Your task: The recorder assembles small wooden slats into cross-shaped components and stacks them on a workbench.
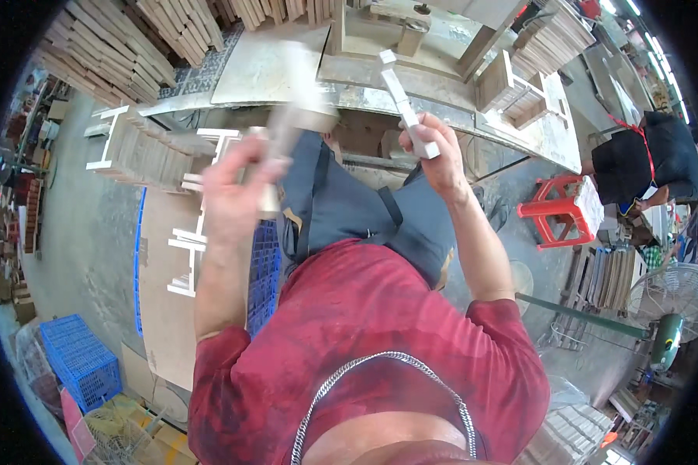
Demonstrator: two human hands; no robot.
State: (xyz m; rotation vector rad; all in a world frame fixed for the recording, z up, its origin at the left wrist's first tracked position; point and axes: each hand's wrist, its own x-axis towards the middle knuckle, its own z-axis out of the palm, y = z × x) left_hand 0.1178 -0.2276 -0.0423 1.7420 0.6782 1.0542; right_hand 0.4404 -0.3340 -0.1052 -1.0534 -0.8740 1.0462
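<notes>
Two pale wooden pieces are in the person's hands, both raised in front of the chest above the dark apron (357, 209). The right hand (434, 159) has its fingers closed around the lower end of a slim, light-coloured wooden stick (406, 105), which slants up and to the left toward the grey work surface (271, 70). The left hand (236, 194) is wrapped around a second wooden piece (291, 116), badly blurred, so its shape cannot be told. The two pieces are near each other but apart. Stacks of wooden slats (108, 50) lie at the far left of the surface, a red plastic stool (554, 209) stands to the right, and a blue crate (77, 360) sits on the floor at lower left.
</notes>
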